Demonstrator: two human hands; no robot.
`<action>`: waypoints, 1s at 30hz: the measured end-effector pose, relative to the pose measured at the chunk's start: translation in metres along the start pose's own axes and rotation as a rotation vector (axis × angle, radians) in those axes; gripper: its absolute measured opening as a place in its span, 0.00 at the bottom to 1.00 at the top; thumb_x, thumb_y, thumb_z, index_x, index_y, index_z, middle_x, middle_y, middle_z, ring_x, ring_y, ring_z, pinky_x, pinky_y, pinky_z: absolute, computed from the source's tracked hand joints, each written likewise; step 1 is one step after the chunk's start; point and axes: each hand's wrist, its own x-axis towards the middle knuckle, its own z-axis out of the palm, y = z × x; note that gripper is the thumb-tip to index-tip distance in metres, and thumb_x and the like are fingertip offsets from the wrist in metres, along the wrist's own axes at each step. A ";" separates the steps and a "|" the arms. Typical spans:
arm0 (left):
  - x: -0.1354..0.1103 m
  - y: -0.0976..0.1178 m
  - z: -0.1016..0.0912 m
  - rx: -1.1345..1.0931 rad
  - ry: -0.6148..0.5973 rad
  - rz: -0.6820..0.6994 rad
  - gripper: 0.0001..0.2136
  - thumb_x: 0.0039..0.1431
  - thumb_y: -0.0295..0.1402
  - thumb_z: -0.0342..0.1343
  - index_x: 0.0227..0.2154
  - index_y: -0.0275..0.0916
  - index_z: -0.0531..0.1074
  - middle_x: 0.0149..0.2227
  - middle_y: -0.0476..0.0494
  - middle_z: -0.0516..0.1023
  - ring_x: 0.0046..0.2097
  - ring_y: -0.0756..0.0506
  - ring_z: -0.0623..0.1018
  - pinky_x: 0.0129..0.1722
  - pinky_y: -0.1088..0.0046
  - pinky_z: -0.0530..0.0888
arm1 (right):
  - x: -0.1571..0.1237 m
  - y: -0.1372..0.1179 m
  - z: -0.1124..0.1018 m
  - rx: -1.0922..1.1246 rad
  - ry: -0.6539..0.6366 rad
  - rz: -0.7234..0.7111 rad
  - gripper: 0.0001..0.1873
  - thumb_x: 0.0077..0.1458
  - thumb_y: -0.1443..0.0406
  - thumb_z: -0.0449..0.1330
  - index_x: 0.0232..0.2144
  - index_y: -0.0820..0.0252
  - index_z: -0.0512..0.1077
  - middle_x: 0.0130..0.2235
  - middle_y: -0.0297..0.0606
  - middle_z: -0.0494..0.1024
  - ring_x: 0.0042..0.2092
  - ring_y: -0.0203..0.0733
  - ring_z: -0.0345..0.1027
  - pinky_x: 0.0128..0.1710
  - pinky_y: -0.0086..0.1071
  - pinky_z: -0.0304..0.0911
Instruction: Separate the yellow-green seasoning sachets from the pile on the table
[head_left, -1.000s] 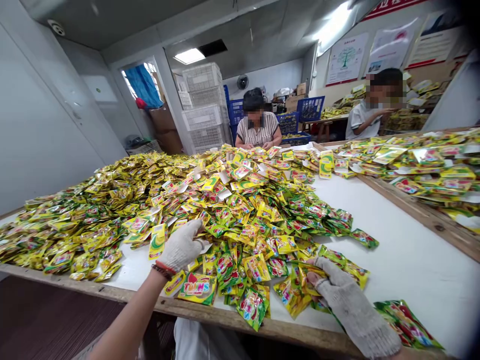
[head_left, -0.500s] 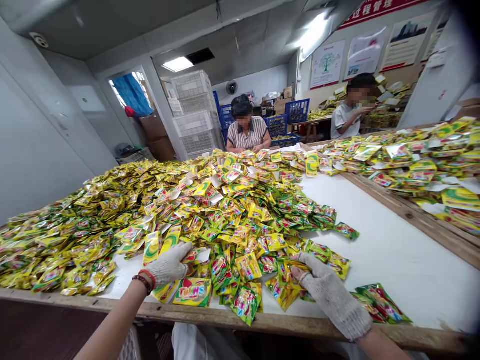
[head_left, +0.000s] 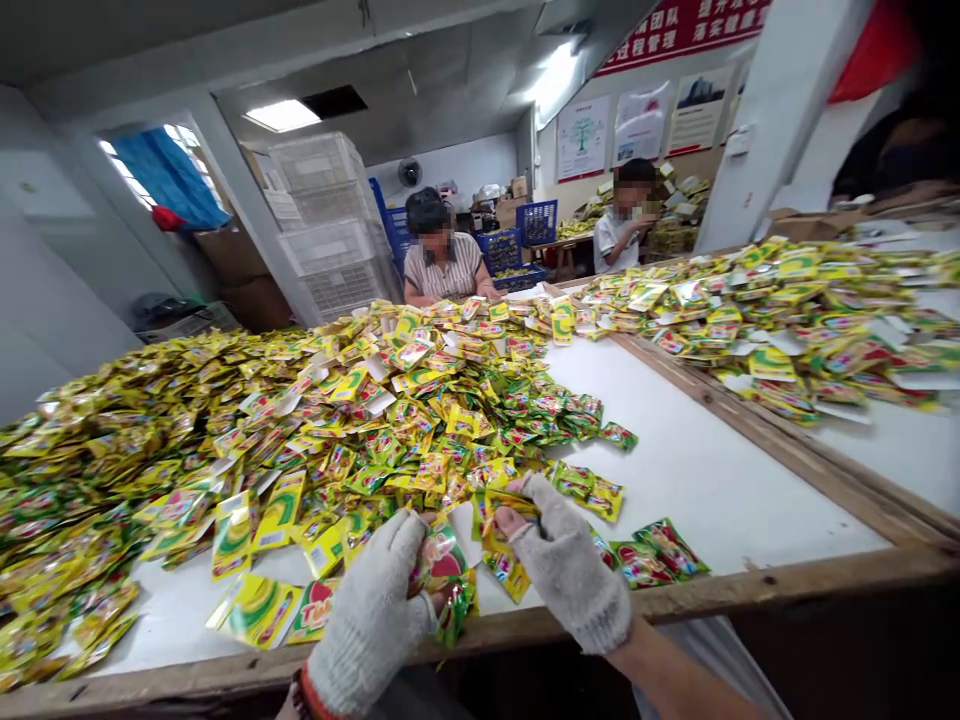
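My left hand (head_left: 375,605), in a white fingerless-tipped knit glove, is closed on a yellow-green printed card packet (head_left: 441,556) with a white flap. A green sachet (head_left: 454,612) hangs just below that packet; whether the hand grips it too is unclear. My right hand (head_left: 574,570), gloved alike, pinches yellow sachets (head_left: 491,515) between thumb and fingers, close to the packet's white flap. Beside the left hand, a flat "TWINS" card (head_left: 309,612) and a yellow card (head_left: 255,608) lie on the white table (head_left: 176,612).
A big heap of sachets and cards (head_left: 225,400) spreads across the left and middle. Green sachets (head_left: 660,552) lie near the wooden front edge (head_left: 795,577). A wooden divider (head_left: 712,400) separates another pile (head_left: 780,300). Two people (head_left: 442,265) (head_left: 619,235) sit beyond, near stacked crates (head_left: 330,220).
The view has turned right. My left hand has lifted the card packet and brought it toward my right hand. The right hand has raised its yellow sachets and moved left, closer to the left.
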 end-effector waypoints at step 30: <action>0.009 0.065 0.054 -0.048 0.242 0.332 0.29 0.39 0.31 0.58 0.50 0.44 0.63 0.49 0.45 0.70 0.49 0.47 0.72 0.48 0.68 0.77 | 0.003 0.017 -0.062 -0.334 -0.243 -0.024 0.13 0.50 0.60 0.57 0.37 0.57 0.74 0.39 0.34 0.77 0.41 0.32 0.68 0.44 0.26 0.62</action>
